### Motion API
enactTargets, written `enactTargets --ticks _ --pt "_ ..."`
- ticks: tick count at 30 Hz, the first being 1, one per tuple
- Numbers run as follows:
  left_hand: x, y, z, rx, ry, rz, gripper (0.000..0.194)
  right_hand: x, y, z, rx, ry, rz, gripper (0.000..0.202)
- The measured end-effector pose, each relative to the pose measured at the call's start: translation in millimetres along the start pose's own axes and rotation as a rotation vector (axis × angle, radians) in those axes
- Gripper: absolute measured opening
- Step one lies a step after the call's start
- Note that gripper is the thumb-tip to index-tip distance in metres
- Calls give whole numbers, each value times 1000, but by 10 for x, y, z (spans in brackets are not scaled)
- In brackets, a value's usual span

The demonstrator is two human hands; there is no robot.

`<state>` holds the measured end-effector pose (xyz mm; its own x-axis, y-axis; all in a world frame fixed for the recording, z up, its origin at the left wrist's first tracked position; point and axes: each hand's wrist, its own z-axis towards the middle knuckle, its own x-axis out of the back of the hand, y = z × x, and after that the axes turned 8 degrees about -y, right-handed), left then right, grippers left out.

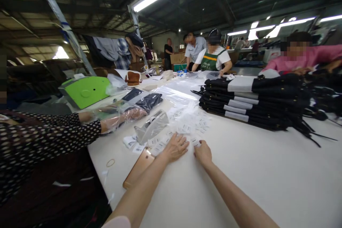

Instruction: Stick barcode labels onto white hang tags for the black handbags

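My left hand lies on the near edge of a spread of small white printed labels, its fingers stretched out and slightly apart. Just to its right, my right hand has its fingers curled and pressed together on a white label at the edge of the spread. A gold phone lies on the white table beside my left forearm. Behind the phone stands a clear plastic holder, with a few larger printed tags next to it.
At the left, a co-worker's hands in dotted sleeves handle a dark garment in clear plastic. A stack of black garments stands at the right. Beyond are a green board, plastic bags and other people.
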<state>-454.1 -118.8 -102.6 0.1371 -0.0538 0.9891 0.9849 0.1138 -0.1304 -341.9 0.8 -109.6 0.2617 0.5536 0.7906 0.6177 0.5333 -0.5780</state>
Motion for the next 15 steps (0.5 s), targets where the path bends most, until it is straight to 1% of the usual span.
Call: enactTargets --ticks 3,5,7,8,9,10,11,12,14,15 --pt "43 -106 -37 26 36 -2 28 -13 -226 37 9 -50 9 35" --pt "105 -94 -90 57 50 -32 22 48 -264 -60 34 -62 -10 39" --pt "188 -25 -166 89 31 -59 15 140 -207 -232 65 -41 -99 42" --pt "242 28 -211 104 14 -68 13 196 -151 -339 84 -22 -154 40" --pt "310 93 -262 124 7 -79 13 259 -86 -456 108 0 -196 37" --pt "397 170 -320 149 23 -99 16 335 -18 -585 141 27 -209 34" --pt "506 258 -387 176 74 -133 19 427 46 -728 191 57 -183 31" --pt "641 356 -466 200 167 -177 22 538 102 -888 254 100 -114 30" --pt "968 567 -663 237 431 -291 25 815 190 -1272 426 239 62 30" --pt "1143 672 -781 254 570 -350 24 969 229 -1499 497 352 139 30"
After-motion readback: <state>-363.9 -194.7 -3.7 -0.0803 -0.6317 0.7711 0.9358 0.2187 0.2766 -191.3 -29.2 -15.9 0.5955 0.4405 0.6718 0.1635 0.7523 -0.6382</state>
